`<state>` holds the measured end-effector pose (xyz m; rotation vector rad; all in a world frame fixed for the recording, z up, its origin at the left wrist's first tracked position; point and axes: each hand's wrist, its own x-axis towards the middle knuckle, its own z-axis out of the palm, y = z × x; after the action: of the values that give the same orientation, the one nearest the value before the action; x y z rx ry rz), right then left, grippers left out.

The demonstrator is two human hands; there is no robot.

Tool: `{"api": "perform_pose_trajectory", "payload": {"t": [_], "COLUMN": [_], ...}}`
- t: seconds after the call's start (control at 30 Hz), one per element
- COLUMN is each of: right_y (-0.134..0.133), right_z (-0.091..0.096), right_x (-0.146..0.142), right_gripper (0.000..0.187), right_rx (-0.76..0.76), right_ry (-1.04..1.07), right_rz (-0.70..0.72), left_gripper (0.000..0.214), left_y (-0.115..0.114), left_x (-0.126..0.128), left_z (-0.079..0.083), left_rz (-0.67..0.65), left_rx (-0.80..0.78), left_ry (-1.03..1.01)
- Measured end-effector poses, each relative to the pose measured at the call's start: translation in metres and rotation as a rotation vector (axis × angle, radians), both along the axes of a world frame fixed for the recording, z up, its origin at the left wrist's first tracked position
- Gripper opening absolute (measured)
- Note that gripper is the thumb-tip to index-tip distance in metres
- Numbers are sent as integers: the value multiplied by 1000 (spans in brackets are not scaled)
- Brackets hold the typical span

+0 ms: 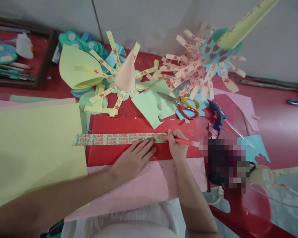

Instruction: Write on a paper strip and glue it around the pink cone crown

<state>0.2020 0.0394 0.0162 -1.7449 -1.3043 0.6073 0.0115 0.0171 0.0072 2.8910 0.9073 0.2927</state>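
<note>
A narrow pale green paper strip [99,139] with rows of red handwriting lies across a red board [101,157]. My left hand [136,155] rests flat on the strip and board, fingers stretched out and slightly apart. At the strip's right end, my right hand [177,145] is closed around a red pen [186,141]. Its tip points left and is close to the strip; whether it touches the paper I cannot tell. Pink paper [139,185] lies beneath the board on my side.
Scissors [186,105] and a cut green sheet [151,102] lie beyond the board. Paper-strip crafts [124,77] stand near the wall. A glue gun [216,114] lies right, a large yellow sheet [34,148] left. A wooden tray [46,62] holds tools. A blurred-out patch covers the right edge.
</note>
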Motion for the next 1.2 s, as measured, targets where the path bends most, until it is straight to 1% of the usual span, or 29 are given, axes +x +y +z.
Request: {"api": "perform_pose_trajectory", "payload": {"t": [0.17,0.3,0.4,0.5,0.63,0.8,0.9,1.0,1.2], "right_y": [-1,-1,-1,-1,-2,-3,-3,-3,-2], "right_z": [0,-1,-1,-1,-1,-3,-4,-3,-1], "right_x": [1,0,0,1,1,2,2,0,0], "right_gripper": [38,37,37,37,35,34,36,36,36], "right_rx": [14,-20,-17,8,-2,20,25,7,3], "right_ry": [14,41,29,18,8,50,68,41,6], "right_rz": [0,-22,-3,-15,-21,-89,-98,-83,-112], "left_gripper": [42,42,42,41,41,42,42,42,43], "left_y": [0,1,0,0,0,-1,0,0,-1], "left_x": [0,0,0,0,0,0,0,0,0], "left_z": [-1,-1,-1,0,0,-1,-2,-1,-1], "left_rz": [3,-1,-1,5,8,7,3,-1,-1], "left_rx": [-11,-17,-11,-1,3,5,0,-3,-6], "left_ry": [16,25,12,5,3,15,22,30,31]}}
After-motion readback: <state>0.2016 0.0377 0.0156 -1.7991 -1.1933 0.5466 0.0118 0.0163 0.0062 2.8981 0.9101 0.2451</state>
